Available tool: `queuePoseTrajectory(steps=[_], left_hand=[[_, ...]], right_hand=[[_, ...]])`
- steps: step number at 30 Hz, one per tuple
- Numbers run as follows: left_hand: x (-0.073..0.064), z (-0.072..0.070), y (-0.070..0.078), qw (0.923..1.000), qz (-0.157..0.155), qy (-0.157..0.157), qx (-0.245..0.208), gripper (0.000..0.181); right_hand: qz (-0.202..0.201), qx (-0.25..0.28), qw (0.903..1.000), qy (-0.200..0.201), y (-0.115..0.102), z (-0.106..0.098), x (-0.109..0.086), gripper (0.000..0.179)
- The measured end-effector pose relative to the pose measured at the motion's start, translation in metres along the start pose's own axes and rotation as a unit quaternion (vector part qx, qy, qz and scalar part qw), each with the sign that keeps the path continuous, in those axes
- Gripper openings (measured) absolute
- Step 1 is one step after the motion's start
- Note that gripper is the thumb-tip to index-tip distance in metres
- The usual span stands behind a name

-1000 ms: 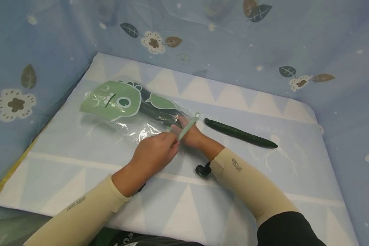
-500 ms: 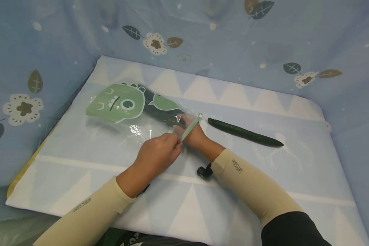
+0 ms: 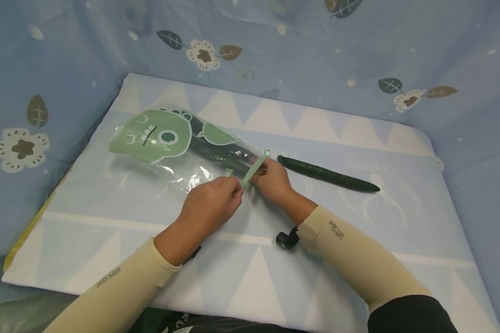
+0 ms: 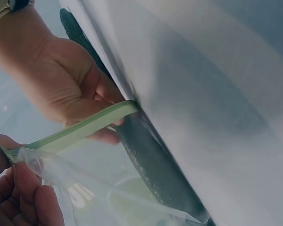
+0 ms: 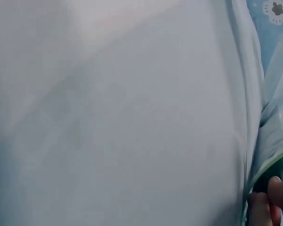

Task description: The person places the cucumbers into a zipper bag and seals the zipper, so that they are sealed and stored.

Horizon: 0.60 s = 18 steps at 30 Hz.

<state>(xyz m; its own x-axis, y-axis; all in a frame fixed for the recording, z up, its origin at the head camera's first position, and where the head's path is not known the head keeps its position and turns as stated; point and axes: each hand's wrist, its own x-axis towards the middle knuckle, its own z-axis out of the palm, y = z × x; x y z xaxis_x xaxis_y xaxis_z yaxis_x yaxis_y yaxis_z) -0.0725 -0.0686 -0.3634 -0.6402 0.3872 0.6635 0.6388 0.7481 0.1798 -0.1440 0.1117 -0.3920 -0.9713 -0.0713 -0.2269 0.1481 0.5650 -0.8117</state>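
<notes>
Well inside the table's (image 3: 250, 291) edges, one loose cucumber (image 3: 328, 174)! Left grip (image 3: 211, 201) pinches one bag (image 3: 171, 148); right grip (image 3: 272, 181), can't tell.

Through the head view I look forward and down from above the forearms (image 3: 346, 252), far enough back to take in most of the table (image 3: 250, 263) and the patterned cloth (image 3: 291, 64) beyond. My left wrist view sits low and close, facing the right hand (image 4: 66, 84) and the green rim (image 4: 80, 130) of the bag (image 4: 70, 174), which the head view also shows me. My right wrist view is near too, filled mostly by the table, with that same rim and some fingers (image 5: 279, 192) cut off at its lower right.
</notes>
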Motion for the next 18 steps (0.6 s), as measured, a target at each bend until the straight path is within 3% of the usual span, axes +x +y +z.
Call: queuePoseTrajectory(steps=[4,8,14,18], left_hand=[[0.000,0.000,0.001,1.0000,0.000,-0.001,0.000,0.013],[-0.001,0.000,0.001,1.0000,-0.002,-0.005,0.000,0.013],[-0.002,0.000,0.000,1.0000,-0.003,-0.006,0.002,0.013],[0.000,0.001,0.000,1.0000,-0.003,-0.008,0.001,0.013]], right_hand=[[0.000,-0.009,0.9988,0.048,0.003,0.002,0.002,0.020],[0.006,0.027,0.9968,0.075,0.005,0.005,0.005,0.021],[0.008,0.064,0.9959,0.064,0.006,0.002,0.004,0.026],[0.023,0.092,0.9939,0.055,0.006,-0.017,-0.004,0.020]])
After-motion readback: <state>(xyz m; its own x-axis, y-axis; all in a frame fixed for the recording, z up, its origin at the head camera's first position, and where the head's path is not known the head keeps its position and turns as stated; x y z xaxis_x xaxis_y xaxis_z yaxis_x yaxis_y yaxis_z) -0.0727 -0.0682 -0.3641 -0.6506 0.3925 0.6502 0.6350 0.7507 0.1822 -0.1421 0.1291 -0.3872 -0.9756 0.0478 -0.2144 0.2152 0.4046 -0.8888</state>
